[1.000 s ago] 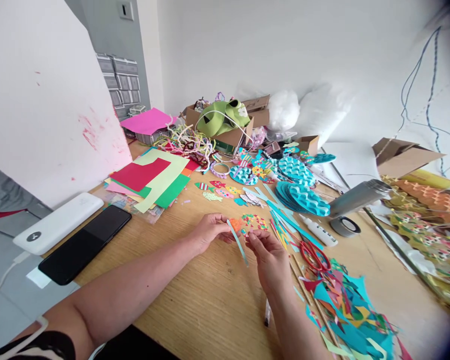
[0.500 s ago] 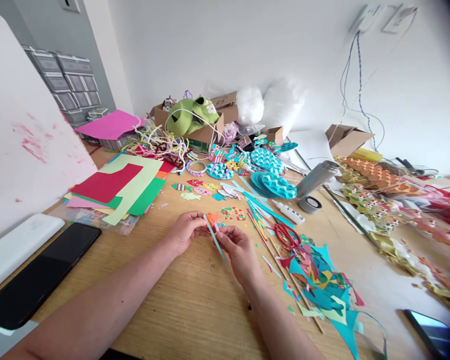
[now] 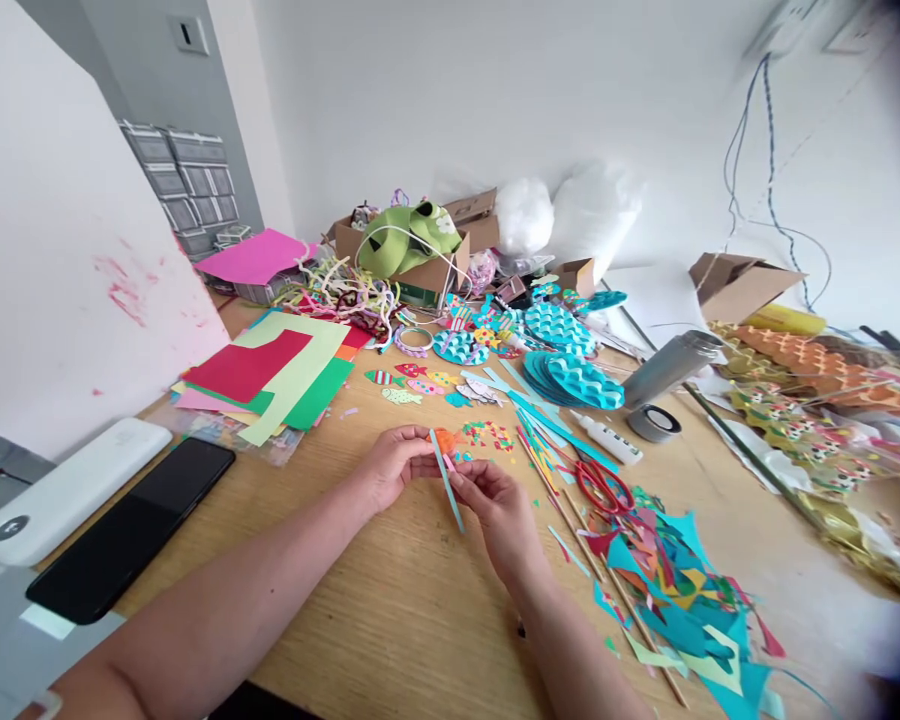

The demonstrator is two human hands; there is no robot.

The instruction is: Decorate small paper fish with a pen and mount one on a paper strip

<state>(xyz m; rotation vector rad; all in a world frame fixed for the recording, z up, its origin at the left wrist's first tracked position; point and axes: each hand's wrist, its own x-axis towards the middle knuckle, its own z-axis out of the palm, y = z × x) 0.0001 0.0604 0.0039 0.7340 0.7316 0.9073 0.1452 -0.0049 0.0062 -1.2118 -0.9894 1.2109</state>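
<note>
Over the middle of the table, my left hand (image 3: 396,466) pinches an orange paper cutout (image 3: 445,440), probably fish-shaped. A narrow light blue paper strip (image 3: 450,490) crosses in front of the cutout and slants down between my hands. My right hand (image 3: 499,505) is closed beside it, with a small pink paper piece (image 3: 450,462) at the thumb and fingertip. Whether the right fingers also touch the blue strip is hard to make out. Just beyond lie tiny coloured paper bits (image 3: 487,436) and several decorated paper fish (image 3: 420,384).
Right of my hands lie red-handled scissors (image 3: 604,487), a white glue bottle (image 3: 607,438), wooden sticks (image 3: 630,600) and paper scraps (image 3: 667,590). Blue corrugated discs (image 3: 581,380) and a tape roll (image 3: 655,422) sit behind. Coloured sheets (image 3: 270,375) and a black phone (image 3: 131,530) are at left.
The view has turned slightly left, so everything appears further right. Both hands keep nearly the same hold on the paper pieces.
</note>
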